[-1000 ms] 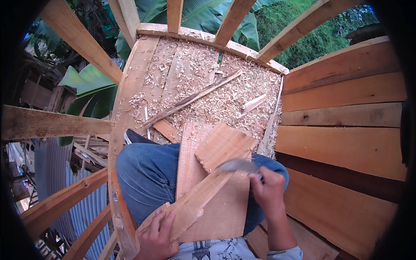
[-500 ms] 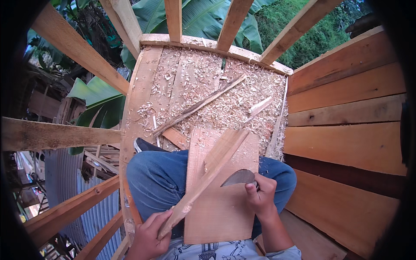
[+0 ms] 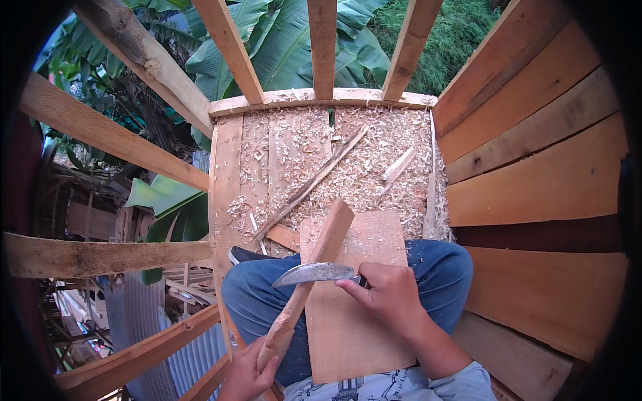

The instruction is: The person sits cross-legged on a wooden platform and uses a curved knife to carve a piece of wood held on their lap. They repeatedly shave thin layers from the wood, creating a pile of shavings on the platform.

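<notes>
My left hand [image 3: 250, 371] is closed round the lower end of a long wooden piece [image 3: 328, 238], which slants up and away to the right. Its far part lies over a flat wooden board [image 3: 361, 334] resting across my lap. A knife with a curved, broad blade [image 3: 314, 273] is gripped by its dark handle in my right hand [image 3: 389, 298]. The blade lies crosswise over the wooden piece, about midway along it, with the tip pointing left. Whether the edge is cutting into the wood, I cannot tell.
Wood shavings [image 3: 374, 174] cover the plank floor beyond my crossed legs. A long thin stick [image 3: 314, 180] and a short wood offcut [image 3: 400, 164] lie among them. Slatted rails [image 3: 110, 256] stand on the left, a plank wall [image 3: 535, 207] on the right. Banana leaves [image 3: 284, 53] show beyond.
The knife has moved left from beside the wooden piece to across it, my right hand with it. The wooden piece has turned onto a narrower face and stands steeper. The whole view has shifted.
</notes>
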Demonstrator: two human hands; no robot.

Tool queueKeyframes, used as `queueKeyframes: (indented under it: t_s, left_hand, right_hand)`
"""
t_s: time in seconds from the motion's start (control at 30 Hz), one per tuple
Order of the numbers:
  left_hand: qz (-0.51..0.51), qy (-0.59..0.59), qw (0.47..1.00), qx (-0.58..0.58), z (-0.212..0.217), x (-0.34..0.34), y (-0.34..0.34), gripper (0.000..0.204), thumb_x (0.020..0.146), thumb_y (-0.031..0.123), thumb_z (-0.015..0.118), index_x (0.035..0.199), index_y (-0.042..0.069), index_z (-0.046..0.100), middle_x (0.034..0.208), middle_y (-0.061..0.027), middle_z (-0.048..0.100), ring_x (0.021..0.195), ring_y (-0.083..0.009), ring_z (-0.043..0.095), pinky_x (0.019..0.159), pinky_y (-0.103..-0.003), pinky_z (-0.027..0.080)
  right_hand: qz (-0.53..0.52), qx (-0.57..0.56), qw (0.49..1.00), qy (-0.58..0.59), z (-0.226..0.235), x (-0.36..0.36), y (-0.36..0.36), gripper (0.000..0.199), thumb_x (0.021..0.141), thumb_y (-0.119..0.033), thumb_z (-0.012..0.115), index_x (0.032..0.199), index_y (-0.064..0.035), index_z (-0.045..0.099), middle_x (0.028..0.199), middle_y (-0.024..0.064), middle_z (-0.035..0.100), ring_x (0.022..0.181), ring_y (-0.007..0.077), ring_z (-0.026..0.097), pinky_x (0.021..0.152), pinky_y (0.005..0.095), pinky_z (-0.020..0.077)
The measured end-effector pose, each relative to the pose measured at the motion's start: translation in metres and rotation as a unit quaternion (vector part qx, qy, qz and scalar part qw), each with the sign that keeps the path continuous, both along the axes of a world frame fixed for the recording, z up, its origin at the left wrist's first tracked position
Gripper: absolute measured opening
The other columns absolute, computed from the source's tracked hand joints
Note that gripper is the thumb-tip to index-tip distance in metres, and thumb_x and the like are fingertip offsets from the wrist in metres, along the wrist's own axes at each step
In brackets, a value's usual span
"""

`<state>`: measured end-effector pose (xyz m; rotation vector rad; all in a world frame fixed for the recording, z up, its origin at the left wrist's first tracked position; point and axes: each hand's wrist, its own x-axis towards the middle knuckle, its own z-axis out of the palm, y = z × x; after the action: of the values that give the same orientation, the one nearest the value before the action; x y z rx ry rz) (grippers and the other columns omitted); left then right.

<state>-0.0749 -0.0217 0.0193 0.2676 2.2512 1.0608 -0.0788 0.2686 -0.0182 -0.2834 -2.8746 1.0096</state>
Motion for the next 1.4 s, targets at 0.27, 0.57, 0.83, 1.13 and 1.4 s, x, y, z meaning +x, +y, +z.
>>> queueKeyframes:
  t_s: [0.27, 0.57, 0.83, 1.13, 1.4]
  left_hand:
    - [-0.005, -0.007, 0.999, -0.053, 0.01, 0.007, 0.007, 0.042, 0.079, 0.007, 0.064, 0.119, 0.0, 0.056, 0.091, -0.0217, 0.068, 0.085, -0.0351, 0.07, 0.075, -0.037, 0.053]
    - [0.002, -0.003, 0.998, -0.06, 0.022, 0.01, 0.025, 0.04, 0.087, 0.009, 0.058, 0.126, -0.001, 0.054, 0.106, -0.0276, 0.064, 0.102, -0.0438, 0.062, 0.086, -0.043, 0.049]
    - [-0.002, 0.057, 0.996, -0.062, 0.015, 0.023, 0.024, 0.041, 0.088, 0.008, 0.057, 0.128, -0.001, 0.053, 0.107, -0.0287, 0.063, 0.102, -0.0451, 0.061, 0.088, -0.045, 0.048]
    - [-0.007, 0.06, 0.996, -0.062, 0.02, 0.022, 0.025, 0.04, 0.088, 0.009, 0.058, 0.127, 0.0, 0.054, 0.107, -0.029, 0.063, 0.101, -0.0451, 0.062, 0.086, -0.045, 0.049]
    - [-0.012, 0.073, 0.995, -0.067, 0.017, 0.023, 0.026, 0.041, 0.088, 0.009, 0.057, 0.128, 0.002, 0.054, 0.106, -0.029, 0.064, 0.101, -0.045, 0.062, 0.086, -0.044, 0.05]
  right_hand:
    - [-0.2, 0.058, 0.978, 0.0, -0.025, -0.025, 0.054, 0.05, 0.086, -0.048, 0.066, 0.064, -0.0032, 0.057, 0.056, 0.0142, 0.057, 0.052, 0.0337, 0.059, 0.049, 0.0418, 0.0444]
    - [-0.007, -0.029, 0.999, 0.014, -0.001, 0.016, 0.009, 0.047, 0.082, -0.047, 0.07, 0.06, -0.0076, 0.056, 0.052, 0.0099, 0.055, 0.048, 0.0281, 0.06, 0.045, 0.0376, 0.0456]
    - [-0.045, -0.017, 0.997, 0.068, -0.024, -0.006, 0.009, 0.053, 0.083, -0.054, 0.066, 0.06, -0.0068, 0.056, 0.052, 0.0105, 0.054, 0.047, 0.0277, 0.058, 0.045, 0.0384, 0.045]
    - [-0.061, -0.008, 0.997, 0.037, -0.003, 0.0, 0.042, 0.051, 0.085, -0.047, 0.067, 0.06, -0.0042, 0.057, 0.051, 0.0129, 0.053, 0.047, 0.032, 0.058, 0.045, 0.0406, 0.0438]
    - [-0.006, 0.027, 0.998, 0.064, -0.025, -0.009, 0.023, 0.055, 0.079, -0.053, 0.07, 0.059, -0.0064, 0.049, 0.053, 0.0109, 0.05, 0.051, 0.0305, 0.058, 0.047, 0.0387, 0.0441]
